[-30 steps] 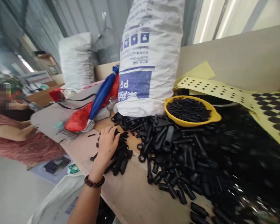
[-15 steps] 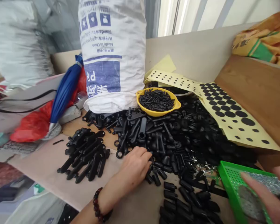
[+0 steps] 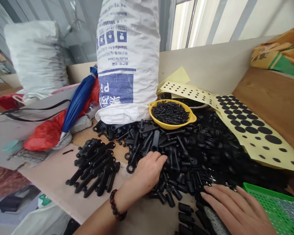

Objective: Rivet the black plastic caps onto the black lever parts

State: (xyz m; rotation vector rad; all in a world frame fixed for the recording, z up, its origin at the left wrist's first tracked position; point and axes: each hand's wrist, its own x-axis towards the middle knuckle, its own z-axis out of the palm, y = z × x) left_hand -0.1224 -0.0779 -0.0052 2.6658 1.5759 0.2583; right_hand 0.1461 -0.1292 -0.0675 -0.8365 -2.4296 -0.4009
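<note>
My left hand (image 3: 148, 171), with a beaded bracelet on the wrist, rests at the front edge of a heap of black plastic parts (image 3: 172, 150). Its fingers are curled down, and whatever they hold is hidden. My right hand (image 3: 235, 209) lies palm down with fingers spread, over short black cylinders (image 3: 186, 218) at the lower right. A grey, worn-looking object (image 3: 214, 222) shows beneath its thumb side; whether it is held is unclear. Long black handles (image 3: 95, 168) lie in a group left of my left hand.
A yellow basket (image 3: 192, 118) of black screws stands behind the heap, beside a white sack (image 3: 129, 58). Dotted yellow sheets (image 3: 257, 130) lie at right, above a green basket (image 3: 262, 192) of small metal pieces. A blue umbrella (image 3: 79, 98) and red bag (image 3: 47, 132) are at left.
My right hand has moved left from over the green basket to the black cylinders. My left hand stays at the heap's edge. The whole view has shifted a little.
</note>
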